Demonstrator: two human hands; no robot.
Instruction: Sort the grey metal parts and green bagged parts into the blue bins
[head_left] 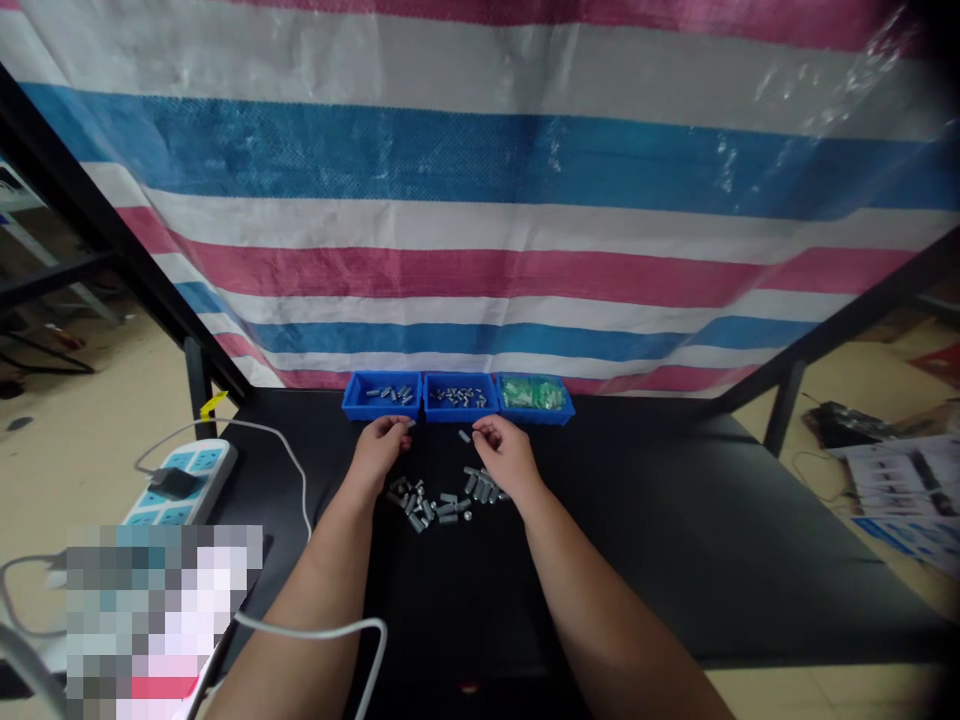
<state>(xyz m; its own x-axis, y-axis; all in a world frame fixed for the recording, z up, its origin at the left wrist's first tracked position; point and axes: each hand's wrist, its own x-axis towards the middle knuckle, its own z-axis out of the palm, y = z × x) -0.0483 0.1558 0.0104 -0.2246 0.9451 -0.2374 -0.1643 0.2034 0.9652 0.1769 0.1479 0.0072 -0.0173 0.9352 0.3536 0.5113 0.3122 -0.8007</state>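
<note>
My left hand (379,450) hangs just in front of the left blue plastic bin (382,396), with a small grey metal cylinder (411,423) pinched at its fingertips. My right hand (506,455) has its fingertips drawn together in front of the middle blue bin (460,397); I cannot tell whether they hold anything. A loose grey cylinder (464,436) lies just left of those fingertips. Below both hands is a scattered heap of grey metal cylinders (442,505) on the black table (660,540). The right bin (534,398) holds small green parts.
A striped tarpaulin (480,200) hangs behind the bins, and black metal frame bars (840,325) run along both sides. A white power strip (180,480) with a white cable (304,630) sits at the table's left. Papers (900,490) lie on the floor at right.
</note>
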